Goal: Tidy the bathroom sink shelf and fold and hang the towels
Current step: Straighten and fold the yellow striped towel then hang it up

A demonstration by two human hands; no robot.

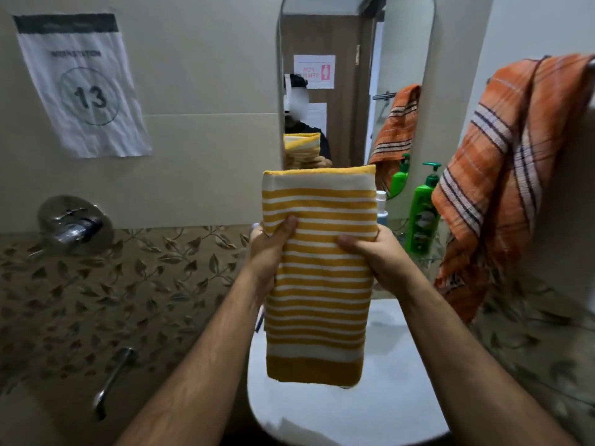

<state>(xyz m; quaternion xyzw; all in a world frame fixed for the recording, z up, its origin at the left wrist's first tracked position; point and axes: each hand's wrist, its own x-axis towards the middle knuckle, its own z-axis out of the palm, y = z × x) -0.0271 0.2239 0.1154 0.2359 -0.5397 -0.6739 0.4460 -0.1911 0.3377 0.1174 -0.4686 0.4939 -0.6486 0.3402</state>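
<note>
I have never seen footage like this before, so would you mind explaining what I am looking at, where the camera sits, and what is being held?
There is no machine here: this is one picture from a wide-angle camera worn on a person's head, looking forward and down, so the two bare arms reach in from the bottom. The left hand and the right hand together hold up a folded yellow and white striped towel above a white sink. Ahead is a tall mirror, which reflects the person and the towel. To the right, an orange checked towel hangs loosely from a rail, not folded. Beside it stands a green pump bottle; the towel in the hands hides most of the other things there. On the left wall are a paper sign reading 13 and a chrome tap fitting.
</note>
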